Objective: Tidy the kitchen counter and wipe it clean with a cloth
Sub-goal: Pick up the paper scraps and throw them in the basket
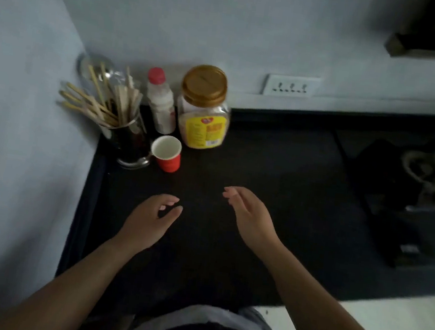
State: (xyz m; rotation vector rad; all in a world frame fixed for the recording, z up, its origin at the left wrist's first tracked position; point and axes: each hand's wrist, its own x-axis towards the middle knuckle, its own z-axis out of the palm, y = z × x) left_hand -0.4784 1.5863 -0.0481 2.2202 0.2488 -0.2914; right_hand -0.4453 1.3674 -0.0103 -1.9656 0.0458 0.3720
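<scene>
Hovering my left grip (147, 219) and right grip (251, 217) released; chopsticks (95, 105) fill the holder (131, 147), red cup (167, 153) empty, jar label (205, 132) unreadable.

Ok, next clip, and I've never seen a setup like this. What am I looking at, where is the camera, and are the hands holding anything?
There is no machine here. A person wears one wide-angle camera on the head, so this single picture looks forward and down along their own arms.

The left hand and right hand are out over a dark counter. Both have loosely curled fingers and hold nothing. No cloth is in view.

In the counter's far left corner stand a metal holder of wooden sticks, a red paper cup that looks empty, a white bottle with a red cap and a clear jar with a gold lid and yellow label.

On the right is a dark gas stove. A wall socket sits above the counter.
</scene>
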